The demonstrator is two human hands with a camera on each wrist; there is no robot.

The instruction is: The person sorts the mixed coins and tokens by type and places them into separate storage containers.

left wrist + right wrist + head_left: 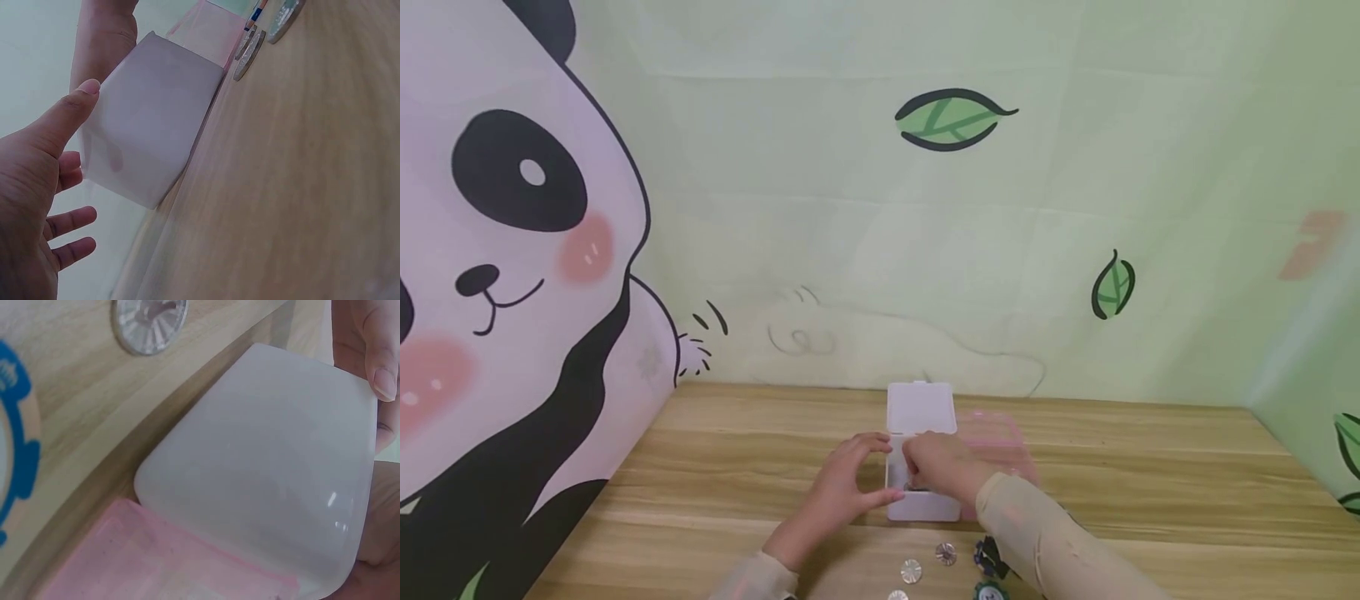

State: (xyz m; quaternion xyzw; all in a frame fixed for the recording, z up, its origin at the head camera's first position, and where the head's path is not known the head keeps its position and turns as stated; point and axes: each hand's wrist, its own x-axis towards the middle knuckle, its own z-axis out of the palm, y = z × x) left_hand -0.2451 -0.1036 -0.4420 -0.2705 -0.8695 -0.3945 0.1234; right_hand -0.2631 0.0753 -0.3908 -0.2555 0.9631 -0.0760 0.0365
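Note:
A white box stands on the wooden table, its lid tipped back at the far side. My right hand reaches down into it with bent fingers. A small dark edge shows by those fingertips, but the box wall hides whether they hold anything. At the box's left side is my left hand, thumb and fingers spread apart. In the left wrist view its thumb touches the rim of the white box, while the lower fingers stay off it.
A clear pink box stands against the white box's right side. Nearer lie several silver coin-like discs and poker chips, one green and one dark blue. A printed panda backdrop rises behind the table.

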